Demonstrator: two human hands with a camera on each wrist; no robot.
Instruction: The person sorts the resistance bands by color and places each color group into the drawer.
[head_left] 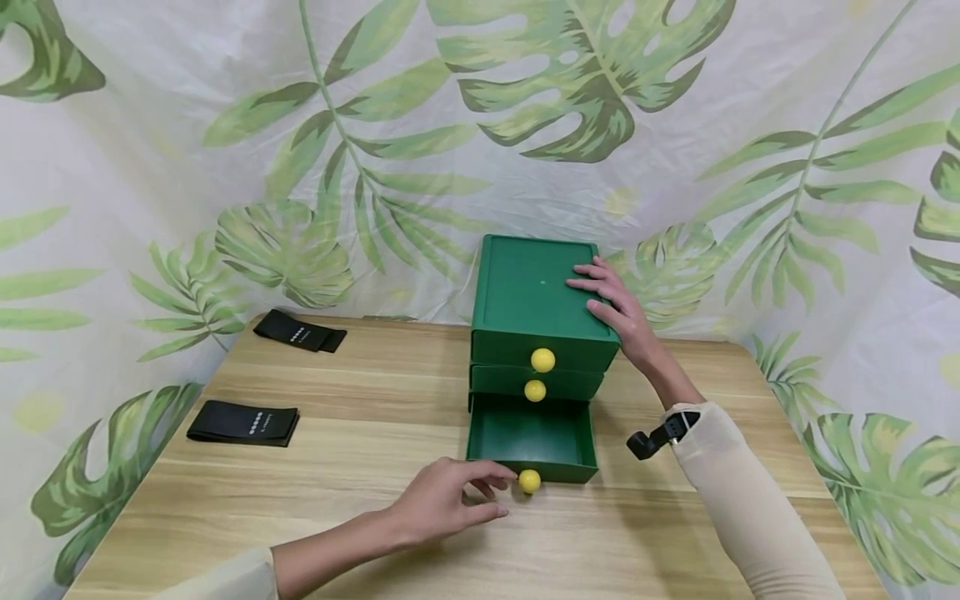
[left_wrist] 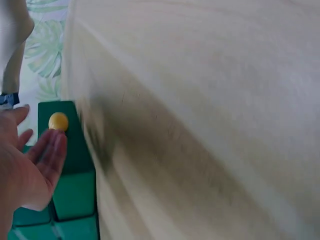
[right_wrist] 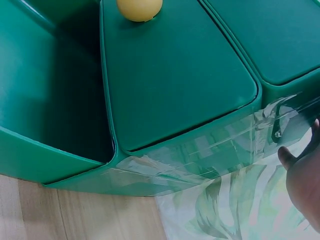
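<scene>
A green chest of drawers [head_left: 532, 287] stands at the back of the table, with round yellow knobs. Its bottom drawer [head_left: 528, 433] is pulled out, and the inner floor shows bare. My left hand [head_left: 438, 507] is in front of that drawer, fingers loosely bent, fingertips right at the left side of its yellow knob [head_left: 529, 481]. In the left wrist view the fingers overlap the knob [left_wrist: 58, 121]. My right hand [head_left: 619, 312] rests on the chest's top right edge with its fingers spread. Only part of this hand [right_wrist: 305, 180] shows in the right wrist view, beside the chest's taped side.
Two folded black bands [head_left: 300, 331] with white print lie on the left of the wooden table [head_left: 360, 467], one behind the other. A leaf-patterned cloth [head_left: 405, 167] hangs behind the table. The upper two drawers [head_left: 498, 379] are closed.
</scene>
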